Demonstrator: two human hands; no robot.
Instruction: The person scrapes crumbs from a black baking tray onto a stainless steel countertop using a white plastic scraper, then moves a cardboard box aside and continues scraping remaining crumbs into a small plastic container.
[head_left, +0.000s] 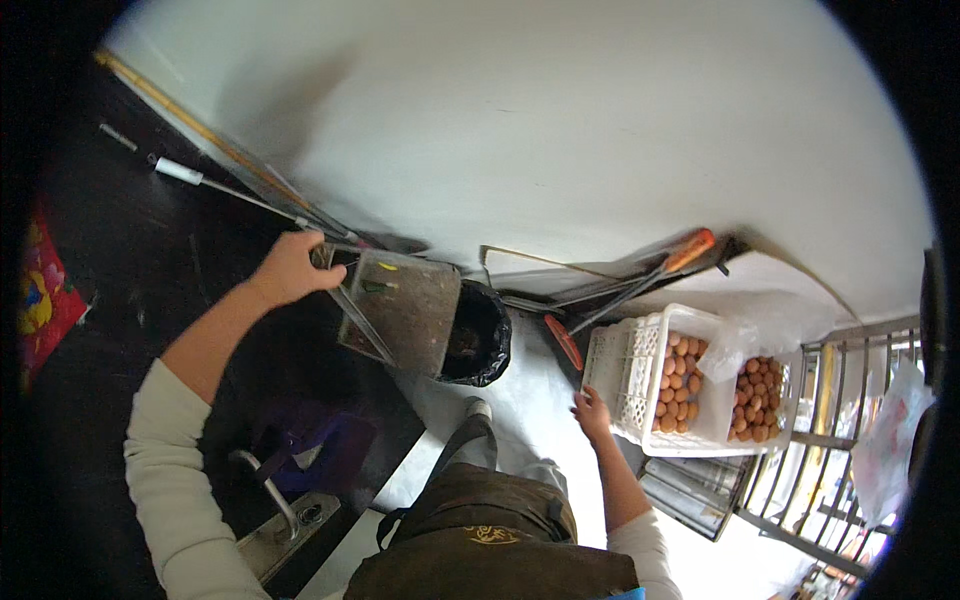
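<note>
My left hand (294, 271) grips the end of a grey, shallow container (409, 311) that looks like a dustpan. Small bits lie on its dusty surface, with a yellow scrap and a green one among them. It tilts above a bin with a black plastic liner (480, 352), covering part of the bin's mouth. My right hand (592, 412) hangs low beside a white plastic crate (652, 375), fingers apart and holding nothing. Whether its fingertips touch the crate is unclear. Brown eggs (679, 382) fill the crate's visible compartments.
Against the white wall (562, 150) leans a long tool with an orange handle (688, 251); a red piece (562, 341) is at its lower end. Left are a dark surface (187, 247), a white-gripped pole (178, 171) and a metal tap (274, 495). A metal rack (825, 439) stands right.
</note>
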